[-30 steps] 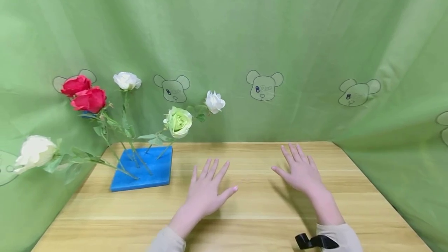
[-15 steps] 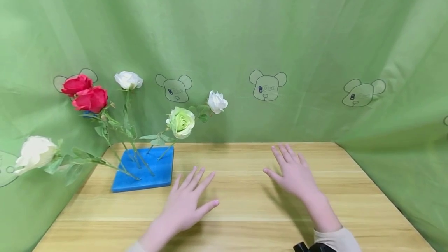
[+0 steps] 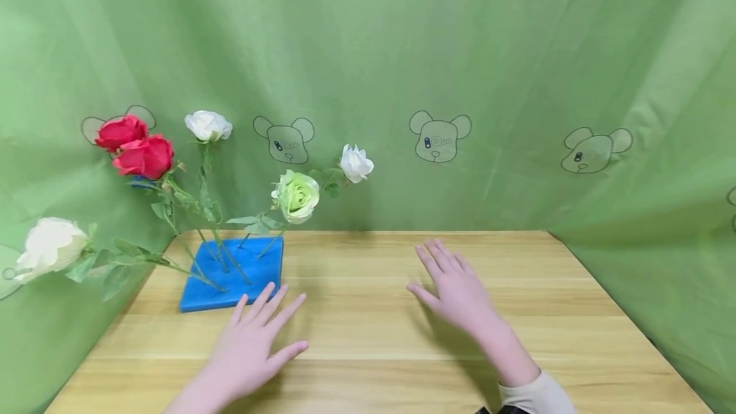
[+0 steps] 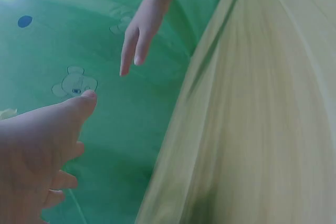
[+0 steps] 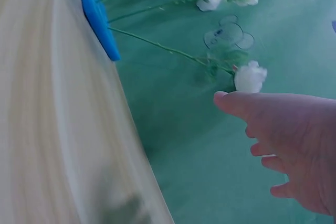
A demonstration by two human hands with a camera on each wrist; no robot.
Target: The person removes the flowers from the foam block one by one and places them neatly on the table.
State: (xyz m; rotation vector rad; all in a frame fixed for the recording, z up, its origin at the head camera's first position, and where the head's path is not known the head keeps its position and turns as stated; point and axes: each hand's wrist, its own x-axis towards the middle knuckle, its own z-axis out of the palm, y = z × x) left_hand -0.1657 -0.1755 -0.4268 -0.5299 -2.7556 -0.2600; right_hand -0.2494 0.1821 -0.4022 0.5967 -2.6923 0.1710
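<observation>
My left hand (image 3: pixel 247 347) hovers over the table with fingers spread, its fingertips in front of the lower right corner of a blue foam board (image 3: pixel 201 299) in the head view. Nothing is in it. To the right, my right hand (image 3: pixel 457 289) is also held above the wood, palm down, fingers straight and holding nothing. Stems of several artificial roses stand in the board: two red roses (image 3: pixel 144 157), a white rose (image 3: pixel 208 126), a pale green rose (image 3: pixel 296 197), a small white rose (image 3: pixel 356 163) and a cream rose (image 3: pixel 52 246) leaning far left.
The wooden table (image 3: pixel 368 337) stretches under both hands. A green curtain (image 3: pixel 368 50) printed with bear heads closes off the back and both sides. A small blue piece (image 3: pixel 142 182) shows behind the red roses.
My left hand has moved left and nearer, toward the blue board. The right hand has shifted left as well. The roses stay in the board.
</observation>
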